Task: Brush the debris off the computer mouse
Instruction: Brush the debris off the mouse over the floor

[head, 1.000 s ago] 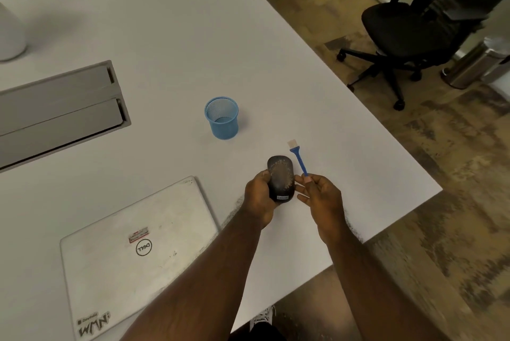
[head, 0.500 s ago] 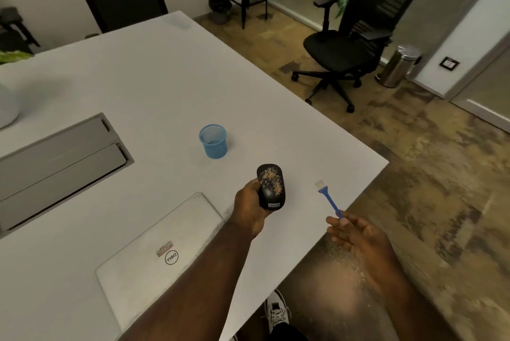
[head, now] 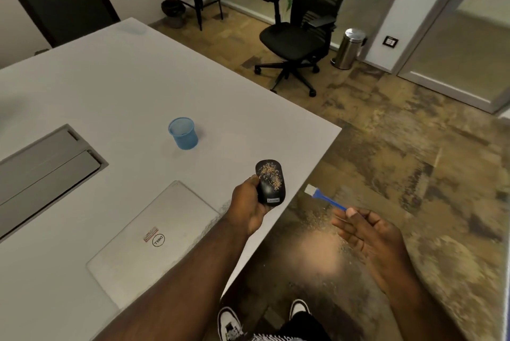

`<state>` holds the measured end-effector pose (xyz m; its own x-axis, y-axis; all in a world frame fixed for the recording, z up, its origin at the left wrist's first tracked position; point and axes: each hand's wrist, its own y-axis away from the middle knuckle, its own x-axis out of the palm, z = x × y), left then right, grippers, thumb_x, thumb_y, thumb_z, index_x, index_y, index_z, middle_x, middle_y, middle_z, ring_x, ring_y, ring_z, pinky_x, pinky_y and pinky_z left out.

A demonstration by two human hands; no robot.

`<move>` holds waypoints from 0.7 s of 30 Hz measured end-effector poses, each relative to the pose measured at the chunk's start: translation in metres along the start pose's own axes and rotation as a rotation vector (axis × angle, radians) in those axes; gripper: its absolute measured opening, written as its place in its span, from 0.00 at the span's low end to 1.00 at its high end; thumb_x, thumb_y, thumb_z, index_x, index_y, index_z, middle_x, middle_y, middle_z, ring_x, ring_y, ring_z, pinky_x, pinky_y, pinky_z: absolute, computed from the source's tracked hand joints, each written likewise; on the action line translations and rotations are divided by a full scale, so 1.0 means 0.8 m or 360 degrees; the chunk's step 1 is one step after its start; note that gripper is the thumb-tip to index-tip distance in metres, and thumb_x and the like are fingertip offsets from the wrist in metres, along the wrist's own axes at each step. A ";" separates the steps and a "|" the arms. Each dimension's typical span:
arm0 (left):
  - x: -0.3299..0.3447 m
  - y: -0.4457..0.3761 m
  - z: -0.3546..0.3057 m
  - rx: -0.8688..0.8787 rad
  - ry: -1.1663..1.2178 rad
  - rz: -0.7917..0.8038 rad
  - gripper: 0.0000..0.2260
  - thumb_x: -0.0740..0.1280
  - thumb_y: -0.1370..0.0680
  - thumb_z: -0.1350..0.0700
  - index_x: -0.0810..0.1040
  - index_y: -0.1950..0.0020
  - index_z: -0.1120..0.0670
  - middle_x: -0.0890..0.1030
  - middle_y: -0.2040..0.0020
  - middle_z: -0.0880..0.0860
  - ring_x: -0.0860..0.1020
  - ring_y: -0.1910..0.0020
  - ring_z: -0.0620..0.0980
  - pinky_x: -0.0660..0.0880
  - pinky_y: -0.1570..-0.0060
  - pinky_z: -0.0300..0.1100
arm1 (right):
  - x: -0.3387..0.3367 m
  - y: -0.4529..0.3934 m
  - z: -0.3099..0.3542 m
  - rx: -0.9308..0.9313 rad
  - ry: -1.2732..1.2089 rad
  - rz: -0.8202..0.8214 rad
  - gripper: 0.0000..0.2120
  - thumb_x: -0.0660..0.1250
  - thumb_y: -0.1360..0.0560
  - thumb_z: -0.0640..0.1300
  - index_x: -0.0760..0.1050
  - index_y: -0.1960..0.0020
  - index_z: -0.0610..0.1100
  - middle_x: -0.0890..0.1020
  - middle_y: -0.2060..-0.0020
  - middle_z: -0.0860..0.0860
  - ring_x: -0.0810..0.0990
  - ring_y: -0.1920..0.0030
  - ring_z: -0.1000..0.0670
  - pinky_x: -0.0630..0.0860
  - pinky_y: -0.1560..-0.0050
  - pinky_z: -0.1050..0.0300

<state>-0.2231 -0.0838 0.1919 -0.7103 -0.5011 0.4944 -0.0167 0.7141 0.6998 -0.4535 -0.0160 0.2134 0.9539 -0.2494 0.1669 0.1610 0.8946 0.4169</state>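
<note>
Left hand (head: 249, 207) grips debris-speckled mouse (head: 270, 182) near surface (head: 138, 87) edge; right hand (head: 369, 238) pinches blue brush (head: 327, 198), apart. Brushing not begun, likely.

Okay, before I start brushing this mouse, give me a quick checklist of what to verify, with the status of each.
1. Mouse gripped firmly in left hand: ok.
2. Debris side facing up: ok, specks cover the top.
3. Brush held in right hand: ok, pinched at the handle end by the fingertips.
4. Bristles touching the mouse: not ok, brush sits apart to the right.
5. Mouse held beyond the table edge so debris falls on the floor: not ok, it is above the edge.
6. Laptop lid closed: ok.
</note>
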 end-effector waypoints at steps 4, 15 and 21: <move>0.024 0.014 0.029 0.0006 -0.0012 0.0000 0.14 0.56 0.17 0.56 0.74 0.37 0.62 0.81 0.45 0.61 0.80 0.49 0.58 0.79 0.54 0.54 | -0.027 0.004 0.010 -0.0065 -0.0031 -0.0007 0.05 0.66 0.22 0.37 0.80 0.48 0.39 0.87 0.55 0.40 0.88 0.55 0.45 0.82 0.62 0.60; 0.115 0.034 0.129 0.0006 -0.0059 -0.0018 0.12 0.55 0.18 0.58 0.78 0.49 0.60 0.84 0.54 0.58 0.82 0.57 0.54 0.81 0.67 0.48 | -0.116 0.000 0.048 -0.0220 0.0231 0.0003 0.06 0.66 0.21 0.37 0.82 0.49 0.41 0.88 0.58 0.45 0.88 0.55 0.47 0.83 0.58 0.60; 0.140 0.039 0.158 0.0061 -0.0132 0.0011 0.12 0.56 0.18 0.58 0.79 0.52 0.57 0.86 0.63 0.52 0.84 0.62 0.50 0.81 0.64 0.45 | -0.145 -0.009 0.064 -0.0229 0.0265 -0.0005 0.05 0.67 0.21 0.37 0.82 0.51 0.42 0.88 0.59 0.46 0.88 0.56 0.48 0.82 0.59 0.62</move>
<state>-0.3920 -0.0564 0.2041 -0.7661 -0.4550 0.4539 -0.0373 0.7365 0.6754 -0.5779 -0.0125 0.2366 0.9800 -0.1985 0.0111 0.1873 0.9405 0.2835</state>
